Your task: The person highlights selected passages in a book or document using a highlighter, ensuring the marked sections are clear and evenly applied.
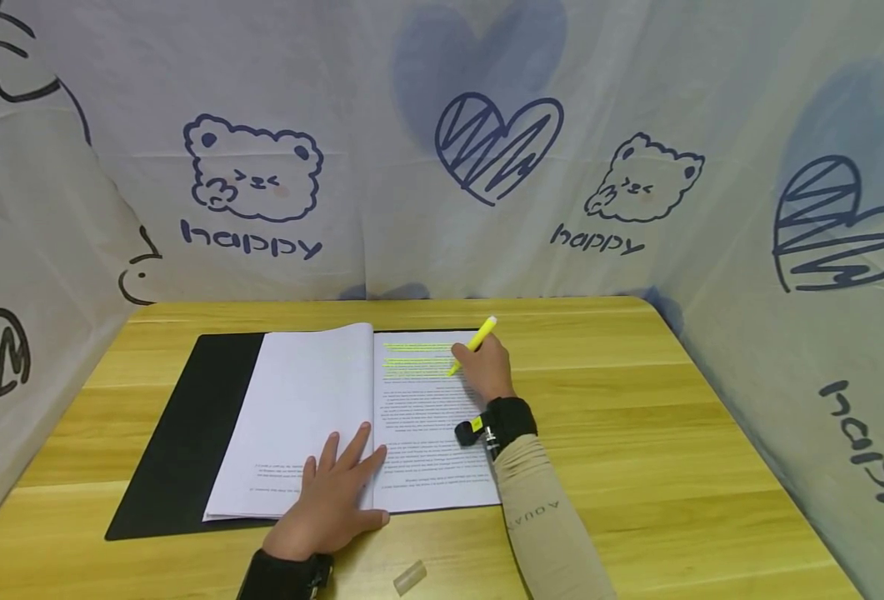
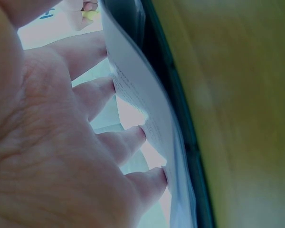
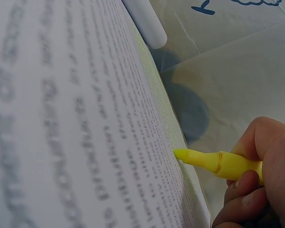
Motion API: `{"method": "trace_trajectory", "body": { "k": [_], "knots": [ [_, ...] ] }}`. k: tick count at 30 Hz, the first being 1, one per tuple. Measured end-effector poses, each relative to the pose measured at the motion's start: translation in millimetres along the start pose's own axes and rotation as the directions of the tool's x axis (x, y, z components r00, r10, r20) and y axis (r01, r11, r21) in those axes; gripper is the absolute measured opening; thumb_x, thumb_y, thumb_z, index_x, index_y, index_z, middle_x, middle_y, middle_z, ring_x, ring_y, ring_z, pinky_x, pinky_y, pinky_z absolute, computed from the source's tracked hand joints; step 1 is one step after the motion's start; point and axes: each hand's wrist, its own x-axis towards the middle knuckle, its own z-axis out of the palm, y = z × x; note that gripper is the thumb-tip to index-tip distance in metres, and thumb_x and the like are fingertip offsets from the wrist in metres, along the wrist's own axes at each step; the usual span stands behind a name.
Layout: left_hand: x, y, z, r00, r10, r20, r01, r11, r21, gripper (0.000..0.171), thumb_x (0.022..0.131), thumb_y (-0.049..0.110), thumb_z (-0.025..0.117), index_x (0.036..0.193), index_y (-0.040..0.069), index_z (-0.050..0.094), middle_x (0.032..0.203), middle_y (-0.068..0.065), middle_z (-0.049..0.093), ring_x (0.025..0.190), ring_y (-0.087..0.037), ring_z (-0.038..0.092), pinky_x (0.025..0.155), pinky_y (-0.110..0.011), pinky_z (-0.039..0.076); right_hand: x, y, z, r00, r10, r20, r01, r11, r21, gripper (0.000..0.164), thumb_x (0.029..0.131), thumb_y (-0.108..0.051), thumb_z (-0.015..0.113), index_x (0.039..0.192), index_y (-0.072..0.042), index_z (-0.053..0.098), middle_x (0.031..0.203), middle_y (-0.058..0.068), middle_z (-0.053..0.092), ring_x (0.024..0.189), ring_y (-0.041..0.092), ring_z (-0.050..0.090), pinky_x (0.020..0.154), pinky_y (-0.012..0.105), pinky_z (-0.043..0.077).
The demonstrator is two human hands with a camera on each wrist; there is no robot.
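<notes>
A bound document in a black folder (image 1: pixel 175 433) lies open on the table, with a mostly blank left page (image 1: pixel 307 392) and a printed right page (image 1: pixel 434 450). Yellow highlighted lines run across the top of the printed page. My right hand (image 1: pixel 489 367) pinches a yellow highlighter (image 3: pixel 237 166), its tip at the text near the last yellow lines. Fingers spread, my left hand (image 1: pixel 329 504) presses on the lower part of the pages by the spine. In the left wrist view its fingertips (image 2: pixel 154 180) touch the paper.
A small translucent cap-like piece (image 1: pixel 410 577) lies near the table's front edge. The wooden table (image 1: pixel 621 467) extends to the right of the folder. A white cloth (image 1: pixel 382 167) with bear and heart drawings hangs behind and at both sides.
</notes>
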Motion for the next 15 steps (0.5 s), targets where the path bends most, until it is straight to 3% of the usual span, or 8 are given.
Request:
{"method": "trace_trajectory", "body": {
  "k": [15],
  "knots": [
    [-0.2,1.3,-2.2,1.000,-0.004,0.009,0.004,1.000,0.003,0.083,0.082,0.028,0.088,0.154,0.010,0.051,0.172,-0.013,0.018,0.156,-0.051,0.002,0.117,-0.076,0.002,0.3,1.3,-0.4,1.000,0.001,-0.007,-0.001,1.000,-0.021,0.027,0.098,-0.029,0.067,0.101,-0.004,0.058,0.088,0.010,0.056,0.076,0.024,0.056,0.068,0.035,0.040]
  ]
}}
